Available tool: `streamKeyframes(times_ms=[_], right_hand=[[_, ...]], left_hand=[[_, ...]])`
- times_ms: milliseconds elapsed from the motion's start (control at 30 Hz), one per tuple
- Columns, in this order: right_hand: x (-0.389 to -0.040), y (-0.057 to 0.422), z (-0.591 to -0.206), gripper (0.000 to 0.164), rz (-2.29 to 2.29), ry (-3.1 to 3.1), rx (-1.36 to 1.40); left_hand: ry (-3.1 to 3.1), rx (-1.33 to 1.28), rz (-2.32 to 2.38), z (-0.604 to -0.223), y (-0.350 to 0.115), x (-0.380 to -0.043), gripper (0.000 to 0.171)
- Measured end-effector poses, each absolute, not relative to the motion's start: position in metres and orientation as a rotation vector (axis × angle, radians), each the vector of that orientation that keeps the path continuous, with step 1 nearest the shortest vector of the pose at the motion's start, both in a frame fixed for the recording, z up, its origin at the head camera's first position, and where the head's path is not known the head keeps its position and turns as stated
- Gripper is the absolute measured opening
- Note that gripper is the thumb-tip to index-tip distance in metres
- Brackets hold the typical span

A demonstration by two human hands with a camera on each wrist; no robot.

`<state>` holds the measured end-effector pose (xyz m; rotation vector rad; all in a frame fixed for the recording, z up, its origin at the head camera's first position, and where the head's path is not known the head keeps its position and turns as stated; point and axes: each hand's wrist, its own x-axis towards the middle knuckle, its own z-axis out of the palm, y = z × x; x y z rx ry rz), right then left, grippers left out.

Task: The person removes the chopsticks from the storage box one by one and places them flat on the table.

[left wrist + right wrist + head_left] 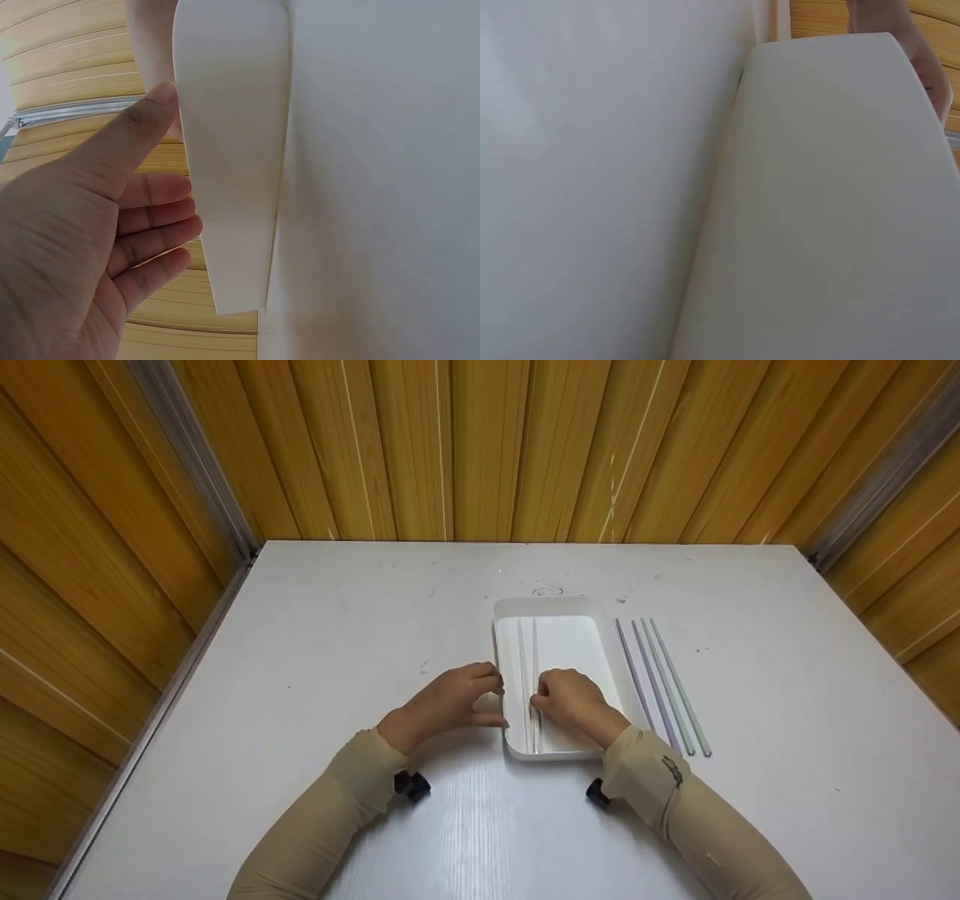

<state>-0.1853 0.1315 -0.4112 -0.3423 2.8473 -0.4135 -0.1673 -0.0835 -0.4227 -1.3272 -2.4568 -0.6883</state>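
A white rectangular tray [577, 637] stands on the table, with two pale chopsticks [523, 660] lying lengthwise along its left side. My right hand [574, 697] reaches inside, fingers curled, and pinches the right one of the pair near its middle. At the tray's left rim is my left hand [457, 697], thumb and fingers spread apart. In the left wrist view, the left thumb and fingertips [191, 225] meet the edge of the tray wall [232, 165]. The right wrist view is mostly filled by the tray's outer wall [817, 195]; the right fingers are hidden there.
Right of the tray, two lilac chopsticks [634, 667] and two pale green chopsticks [679, 690] lie side by side on the white table [360, 607]. The right forearm passes close to their near ends. Wood-panelled walls [480, 450] border the table's back and sides.
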Motion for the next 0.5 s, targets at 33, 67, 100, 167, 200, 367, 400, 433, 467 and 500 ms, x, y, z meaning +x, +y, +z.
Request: streamKeyframes(times_ms=[33,67,100,167,200,367,400,433,467,500], right_hand=[[-0.1854,0.1312,-0.4111,0.018,-0.409,2.846,-0.337],[-0.1855,0.131,-0.411,0.018,-0.404,2.844,-0.335],[-0.1856,0.1308,-0.411,0.018,-0.397,2.843,-0.332],[-0.1855,0.1304,-0.411,0.019,-0.383,2.842,-0.333],[-0.1856,0.1302,-0.4111,0.019,-0.374,2.843,-0.332],[-0.1859,0.1297,-0.4131,0.021,-0.34,2.865,-0.334],[-0.186,0.1295,-0.4136,0.021,-0.331,2.87,-0.333],[-0.1861,0.1294,-0.4141,0.021,-0.326,2.874,-0.332],[-0.1861,0.1291,-0.4143,0.022,-0.321,2.875,-0.328],[-0.186,0.1291,-0.4144,0.022,-0.318,2.876,-0.327]], left_hand=[[-2.458,-1.327,-0.684,-0.4228,-0.0835,-0.1673,0.039],[-2.459,-1.327,-0.683,-0.4229,-0.0836,-0.1674,0.039],[-2.459,-1.326,-0.681,-0.423,-0.0837,-0.1675,0.039],[-2.461,-1.326,-0.679,-0.423,-0.0837,-0.1676,0.039],[-2.463,-1.327,-0.68,-0.4228,-0.0837,-0.1677,0.038],[-2.488,-1.323,-0.673,-0.4218,-0.083,-0.1678,0.038],[-2.492,-1.323,-0.672,-0.4217,-0.0828,-0.1678,0.038],[-2.495,-1.322,-0.668,-0.4217,-0.0827,-0.1678,0.038],[-2.494,-1.323,-0.669,-0.4217,-0.0828,-0.1677,0.038],[-2.491,-1.326,-0.674,-0.4218,-0.0827,-0.1677,0.038]])
